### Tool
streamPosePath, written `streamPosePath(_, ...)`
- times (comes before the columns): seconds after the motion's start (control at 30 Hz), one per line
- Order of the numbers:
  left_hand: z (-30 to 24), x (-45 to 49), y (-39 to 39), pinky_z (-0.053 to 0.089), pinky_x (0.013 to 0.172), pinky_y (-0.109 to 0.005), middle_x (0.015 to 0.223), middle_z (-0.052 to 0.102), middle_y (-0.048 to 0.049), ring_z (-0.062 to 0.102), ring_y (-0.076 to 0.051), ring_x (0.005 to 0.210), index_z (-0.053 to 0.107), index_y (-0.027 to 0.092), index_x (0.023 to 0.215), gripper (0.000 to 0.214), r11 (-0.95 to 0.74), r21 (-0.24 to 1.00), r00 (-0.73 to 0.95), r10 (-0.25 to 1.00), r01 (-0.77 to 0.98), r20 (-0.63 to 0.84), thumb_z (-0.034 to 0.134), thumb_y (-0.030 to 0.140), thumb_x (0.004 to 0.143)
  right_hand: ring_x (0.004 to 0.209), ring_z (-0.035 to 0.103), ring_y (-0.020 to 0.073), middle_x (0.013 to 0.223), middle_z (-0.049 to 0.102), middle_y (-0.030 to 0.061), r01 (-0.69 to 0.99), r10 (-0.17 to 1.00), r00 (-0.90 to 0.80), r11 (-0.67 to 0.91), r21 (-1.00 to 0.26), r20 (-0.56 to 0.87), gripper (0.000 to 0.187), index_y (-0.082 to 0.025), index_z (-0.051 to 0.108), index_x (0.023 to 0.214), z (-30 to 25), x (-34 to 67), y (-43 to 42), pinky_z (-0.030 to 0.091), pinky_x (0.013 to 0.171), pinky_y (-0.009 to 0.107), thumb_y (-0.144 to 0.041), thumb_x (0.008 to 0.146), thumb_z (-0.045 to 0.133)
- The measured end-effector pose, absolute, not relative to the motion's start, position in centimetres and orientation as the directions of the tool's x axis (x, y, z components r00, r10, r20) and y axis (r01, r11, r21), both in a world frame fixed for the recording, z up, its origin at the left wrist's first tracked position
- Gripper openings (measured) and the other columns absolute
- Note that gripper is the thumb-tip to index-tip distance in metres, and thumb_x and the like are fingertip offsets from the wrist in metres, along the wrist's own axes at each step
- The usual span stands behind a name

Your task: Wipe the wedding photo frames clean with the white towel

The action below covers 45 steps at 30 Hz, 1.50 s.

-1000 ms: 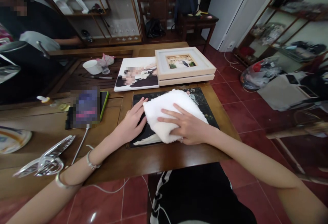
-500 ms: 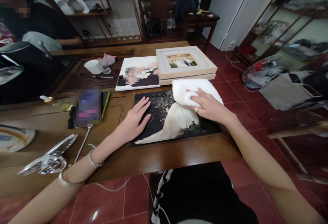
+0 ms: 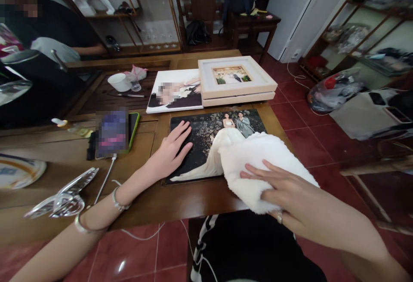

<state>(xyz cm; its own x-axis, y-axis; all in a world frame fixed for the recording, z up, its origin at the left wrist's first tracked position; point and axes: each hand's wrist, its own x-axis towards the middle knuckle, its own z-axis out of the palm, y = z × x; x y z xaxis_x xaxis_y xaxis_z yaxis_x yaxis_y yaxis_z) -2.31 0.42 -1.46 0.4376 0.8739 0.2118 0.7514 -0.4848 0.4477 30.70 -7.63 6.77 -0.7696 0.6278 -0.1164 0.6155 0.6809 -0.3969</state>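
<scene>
A dark wedding photo panel [image 3: 209,144] lies flat near the table's front edge, showing a couple and a long white gown. On its left side my left hand [image 3: 172,151] rests flat with the fingers stretched out. My right hand [image 3: 277,187] grips a fluffy white cloth [image 3: 251,161], thumb tucked under and fingers over the top. The cloth covers the lower right part of the photo and hangs past the table edge. A ring is on my right hand; bracelets circle my left wrist.
Behind the photo lie a white-edged photo panel [image 3: 153,105] and stacked cream picture frames [image 3: 264,75]. To the left are a phone with a green case [image 3: 134,131], a charging cable [image 3: 105,179], a shiny metal object [image 3: 66,196] and a white cup [image 3: 119,83]. Another person [image 3: 61,28] sits across the table.
My right hand has pulled the cloth from the photo's upper right toward me and to the right, uncovering the couple. My left hand has stayed in place.
</scene>
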Motion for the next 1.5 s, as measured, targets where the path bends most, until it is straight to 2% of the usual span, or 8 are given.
streamPosePath(0.2, -1.3, -2.1, 0.2, 0.028, 0.112, -0.061, 0.159, 0.026, -0.0179, 0.019, -0.031, 0.148, 0.034, 0.017, 0.149, 0.057, -0.474, 0.436, 0.449, 0.878, 0.765, 0.166, 0.04, 0.045, 0.099, 0.134, 0.047, 0.0263, 0.132, 0.063, 0.0029, 0.566, 0.617, -0.786, 0.748, -0.346, 0.047, 0.024, -0.025, 0.066, 0.078, 6.0, 30.8, -4.2, 0.039, 0.114, 0.044, -0.005, 0.07, 0.056)
streamPosePath(0.47, -1.1, -2.1, 0.1, 0.029, 0.11, -0.063, 0.159, 0.025, -0.0179, 0.016, -0.031, 0.149, 0.033, 0.017, 0.149, 0.057, -0.467, 0.416, 0.455, 0.88, 0.781, 0.134, 0.039, 0.045, 0.1, 0.14, 0.038, 0.0283, 0.146, 0.049, 0.0136, 0.574, 0.626, -0.755, 0.775, -0.265, 0.196, 0.012, -0.019, 0.066, 0.097, 3.2, 29.4, 4.7, 0.029, 0.117, 0.055, -0.021, 0.089, 0.056)
streamPosePath(0.63, -1.2, -2.1, 0.2, 0.028, 0.112, -0.06, 0.158, 0.028, -0.0176, 0.019, -0.031, 0.148, 0.036, 0.016, 0.148, 0.057, -0.478, 0.414, 0.453, 0.876, 0.775, 0.164, 0.042, 0.044, 0.099, 0.138, 0.041, 0.0298, 0.142, 0.052, 0.0188, 0.606, 0.644, -0.701, 0.765, -0.221, 0.308, 0.016, -0.016, 0.065, 0.1, 1.4, 29.2, 6.2, 0.029, 0.115, 0.058, -0.024, 0.09, 0.056)
streamPosePath(0.73, -1.3, -2.1, 0.2, 0.028, 0.114, -0.057, 0.157, 0.03, -0.0186, 0.021, -0.03, 0.148, 0.037, 0.013, 0.147, 0.057, -0.484, 0.426, 0.446, 0.874, 0.764, 0.193, 0.043, 0.043, 0.099, 0.138, 0.041, 0.0293, 0.14, 0.054, 0.0216, 0.612, 0.647, -0.694, 0.761, -0.214, 0.316, 0.015, -0.015, 0.065, 0.098, 1.2, 29.2, 4.6, 0.03, 0.114, 0.059, -0.02, 0.09, 0.053)
streamPosePath(0.97, -1.4, -2.1, 0.2, 0.027, 0.114, -0.058, 0.157, 0.03, -0.0171, 0.021, -0.031, 0.148, 0.036, 0.016, 0.148, 0.056, -0.487, 0.431, 0.443, 0.873, 0.76, 0.205, 0.042, 0.042, 0.099, 0.141, 0.034, 0.0339, 0.144, 0.05, 0.0182, 0.536, 0.576, -0.774, 0.817, -0.212, 0.263, 0.014, -0.017, 0.066, 0.084, 2.1, 29.4, -1.9, 0.028, 0.112, 0.066, -0.01, 0.08, 0.054)
streamPosePath(1.17, -1.5, -2.1, 0.2, 0.027, 0.114, -0.058, 0.157, 0.03, -0.0153, 0.022, -0.031, 0.148, 0.036, 0.018, 0.148, 0.056, -0.492, 0.44, 0.443, 0.87, 0.751, 0.217, 0.043, 0.042, 0.098, 0.144, 0.031, 0.0283, 0.148, 0.047, 0.007, 0.387, 0.459, -0.867, 0.866, -0.315, 0.197, 0.017, -0.023, 0.065, 0.073, 3.0, 29.7, -5.3, 0.022, 0.119, 0.058, -0.008, 0.069, 0.058)
streamPosePath(1.37, -1.4, -2.2, 0.2, 0.027, 0.115, -0.058, 0.157, 0.031, -0.0164, 0.022, -0.03, 0.148, 0.037, 0.016, 0.148, 0.056, -0.494, 0.425, 0.448, 0.869, 0.759, 0.209, 0.043, 0.041, 0.098, 0.141, 0.037, 0.0246, 0.144, 0.053, 0.0086, 0.375, 0.452, -0.864, 0.872, -0.316, 0.221, 0.013, -0.021, 0.065, 0.083, 3.0, 30.3, -2.3, 0.026, 0.118, 0.055, -0.014, 0.084, 0.054)
streamPosePath(1.5, -1.3, -2.1, 0.1, 0.027, 0.114, -0.059, 0.158, 0.03, -0.0158, 0.021, -0.031, 0.148, 0.036, 0.017, 0.148, 0.056, -0.489, 0.42, 0.449, 0.871, 0.764, 0.198, 0.042, 0.041, 0.098, 0.137, 0.043, 0.0282, 0.145, 0.051, 0.0121, 0.467, 0.544, -0.794, 0.831, -0.301, 0.27, 0.01, -0.02, 0.067, 0.084, 2.7, 30.9, 1.7, 0.03, 0.116, 0.056, -0.022, 0.088, 0.058)
